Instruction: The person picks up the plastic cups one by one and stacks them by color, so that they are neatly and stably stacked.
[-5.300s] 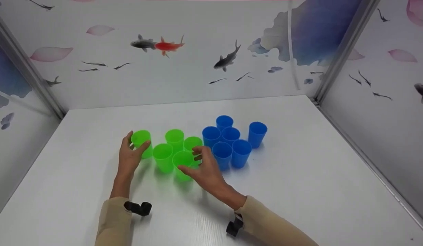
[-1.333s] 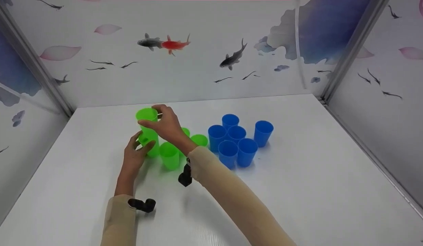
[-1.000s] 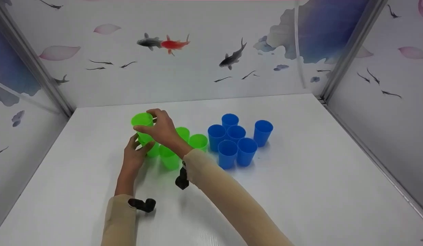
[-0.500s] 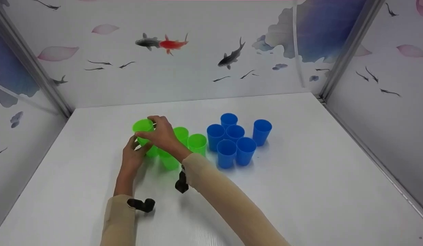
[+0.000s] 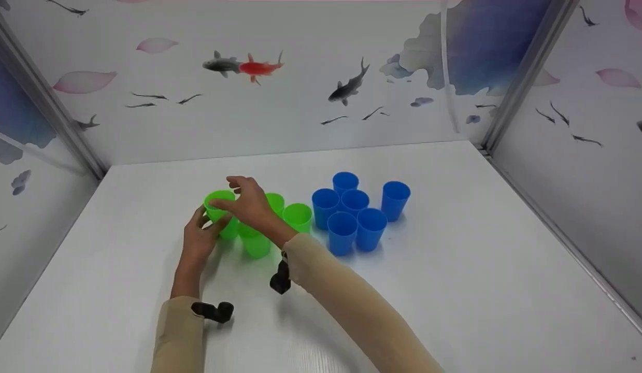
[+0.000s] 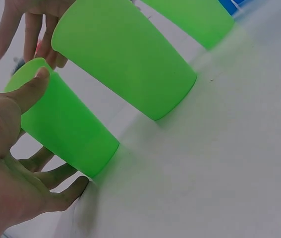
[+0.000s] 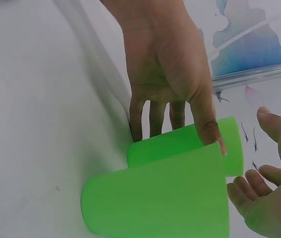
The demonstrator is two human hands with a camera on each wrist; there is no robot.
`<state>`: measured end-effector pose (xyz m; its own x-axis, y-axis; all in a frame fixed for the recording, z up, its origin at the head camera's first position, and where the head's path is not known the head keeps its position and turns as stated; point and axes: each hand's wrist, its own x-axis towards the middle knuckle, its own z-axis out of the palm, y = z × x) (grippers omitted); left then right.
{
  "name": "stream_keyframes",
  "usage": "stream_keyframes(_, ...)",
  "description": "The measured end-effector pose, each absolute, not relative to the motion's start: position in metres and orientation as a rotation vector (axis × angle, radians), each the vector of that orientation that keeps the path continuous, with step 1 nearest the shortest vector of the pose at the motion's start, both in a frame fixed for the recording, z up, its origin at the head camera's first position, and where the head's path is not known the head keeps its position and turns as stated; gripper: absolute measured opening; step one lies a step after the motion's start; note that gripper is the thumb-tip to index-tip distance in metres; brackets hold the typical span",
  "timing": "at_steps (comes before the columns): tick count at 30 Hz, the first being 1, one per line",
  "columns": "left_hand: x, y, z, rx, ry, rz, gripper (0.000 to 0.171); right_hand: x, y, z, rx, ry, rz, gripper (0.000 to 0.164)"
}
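Observation:
Two green plastic cups, one nested in the other point(image 5: 216, 213), stand upright at the left of the group. My left hand point(image 5: 198, 242) grips this stack from the left, thumb near the rim in the left wrist view, fingers along the far side. My right hand point(image 5: 252, 208) hovers just over the stack's right side, fingers spread and holding nothing; the right wrist view shows it apart from the rim. Beside the stack stands a green cup point(image 5: 256, 244), large in the left wrist view. Two more green cups, one point(image 5: 274, 201) partly behind my right hand and another point(image 5: 298, 216), stand to the right.
Several blue cups point(image 5: 343, 235) stand close together right of the green ones, one blue cup point(image 5: 395, 201) slightly apart. The white table point(image 5: 455, 269) is walled by printed panels point(image 5: 300, 114). My right forearm crosses in front of the green cups.
My right hand has brought a green cup from the front of the group to the left one, lowered it inside, and released it. My left hand has kept its grip on the lower cup.

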<state>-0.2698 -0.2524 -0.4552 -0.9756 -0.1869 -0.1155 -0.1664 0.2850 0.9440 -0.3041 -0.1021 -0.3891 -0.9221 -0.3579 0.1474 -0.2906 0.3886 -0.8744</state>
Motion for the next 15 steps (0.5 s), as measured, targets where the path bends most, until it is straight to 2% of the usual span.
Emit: stream_keyframes(15,-0.271,-0.251,-0.455,0.360,-2.501,-1.820,0.098,-0.274,-0.051,-0.352,-0.743,2.408,-1.841,0.060)
